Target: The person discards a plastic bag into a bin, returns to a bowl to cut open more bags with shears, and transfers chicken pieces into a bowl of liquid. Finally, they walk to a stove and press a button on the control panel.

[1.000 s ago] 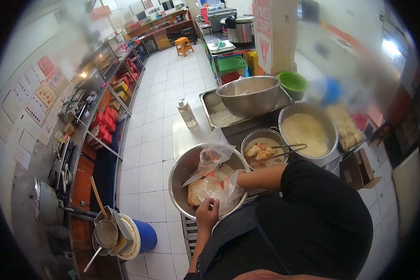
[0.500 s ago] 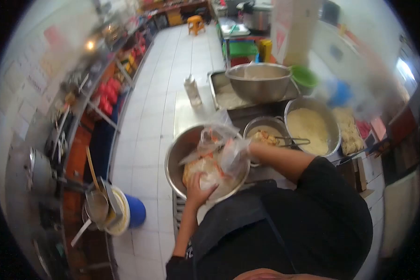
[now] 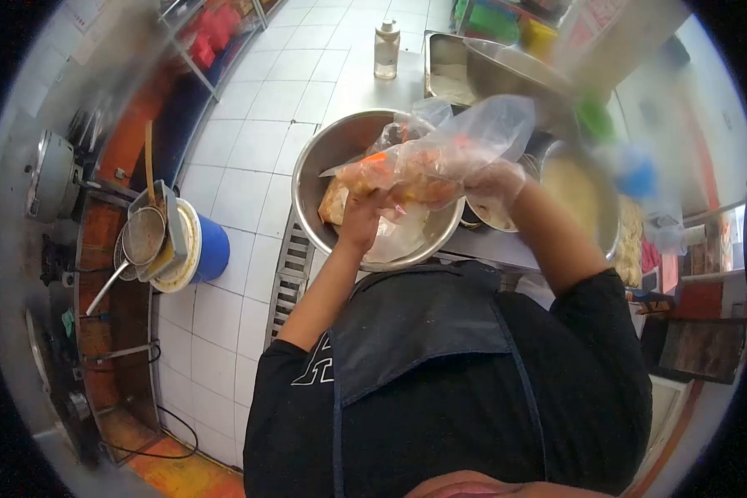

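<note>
A clear plastic bag (image 3: pixel 427 173) with orange and yellowish food pieces inside is held up above a large steel bowl (image 3: pixel 310 178). My bare left hand (image 3: pixel 362 221) grips the bag's lower left part from below. On the right, my right hand (image 3: pixel 500 184), in a clear plastic glove, is closed on the bag near its loose upper end. Another bag of yellowish food (image 3: pixel 334 202) lies inside the bowl, partly covered by the raised one. White or clear plastic (image 3: pixel 398 239) shows at the bowl's near side.
A bottle (image 3: pixel 386 51) stands beyond the bowl. To the right are a metal tray (image 3: pixel 446 70), a second steel bowl (image 3: pixel 515 70) and a pan of pale food (image 3: pixel 568 192). A blue bucket (image 3: pixel 213 249) with strainers (image 3: pixel 145 236) on top stands at left.
The bag has come up out of the bowl, held between both hands. My left hand has shifted from the bag in the bowl to its underside. The camera view has tilted downward.
</note>
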Tool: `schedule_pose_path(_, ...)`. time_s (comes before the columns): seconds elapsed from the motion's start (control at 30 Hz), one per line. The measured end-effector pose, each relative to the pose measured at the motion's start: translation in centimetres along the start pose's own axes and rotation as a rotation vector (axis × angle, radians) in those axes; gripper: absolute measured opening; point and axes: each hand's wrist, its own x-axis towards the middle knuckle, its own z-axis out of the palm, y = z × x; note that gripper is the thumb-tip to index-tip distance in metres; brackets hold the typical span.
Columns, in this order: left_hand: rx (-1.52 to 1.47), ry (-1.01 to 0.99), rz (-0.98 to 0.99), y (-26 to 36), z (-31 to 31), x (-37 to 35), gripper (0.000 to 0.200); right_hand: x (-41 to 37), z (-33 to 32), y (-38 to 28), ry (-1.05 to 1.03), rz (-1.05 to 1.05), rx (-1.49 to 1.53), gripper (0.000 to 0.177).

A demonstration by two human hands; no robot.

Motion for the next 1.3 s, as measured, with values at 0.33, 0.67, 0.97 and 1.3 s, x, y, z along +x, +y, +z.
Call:
schedule_pose_path(0.33,-0.414,0.134,0.097,4.1,3.9,-1.9,0.036,-4.4,0.5,-5.0,0.103,0.272,-0.587,0.051)
schedule_pose_path(0.67,-0.492,0.152,-0.032,2.8,1.8,-2.7,0.046,-7.5,-1.8,-3.7,0.412,0.395,-1.265,0.049)
schedule_pose_path(0.97,-0.268,0.173,0.027,4.1,4.2,-3.4,0.043,-7.0,-5.7,2.3,0.221,-0.122,-1.360,0.037)
schedule_pose_path(1.3,-0.141,0.440,0.187,3.4,5.3,-2.1,0.058,-1.1,-6.8,6.2,0.091,-0.391,-0.373,0.039)
